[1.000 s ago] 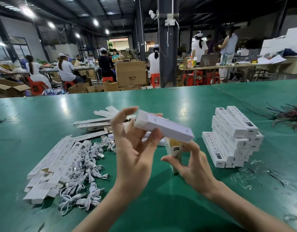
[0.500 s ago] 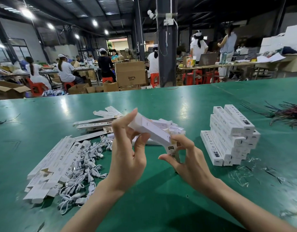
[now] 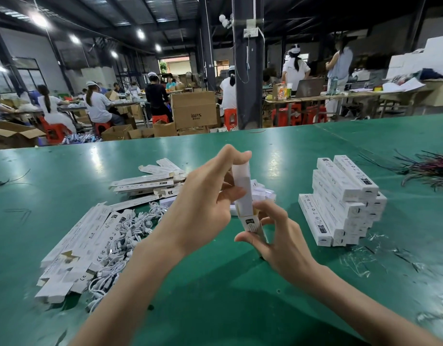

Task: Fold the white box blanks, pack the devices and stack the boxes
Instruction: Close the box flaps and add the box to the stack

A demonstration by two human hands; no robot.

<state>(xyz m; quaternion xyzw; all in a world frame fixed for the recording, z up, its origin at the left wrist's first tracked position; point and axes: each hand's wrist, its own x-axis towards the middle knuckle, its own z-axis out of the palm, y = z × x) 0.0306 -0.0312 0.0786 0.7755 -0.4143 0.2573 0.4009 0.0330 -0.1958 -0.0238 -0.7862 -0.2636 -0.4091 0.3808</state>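
— Table colour?
— I'm reading the table [image 3: 215, 308] as plain green, no pattern.
— And the box up front?
— I get the box [image 3: 241, 176] white, yellowish inner flap, black label on its end.
— Rest?
— White stack of boxes [image 3: 345, 196] with black print; flat blanks [image 3: 90, 233] same, black markings. White cables [image 3: 130, 228]. Dark red and black wire bundle [image 3: 430, 168]. Red stools [image 3: 230, 117], brown cartons [image 3: 194, 109].
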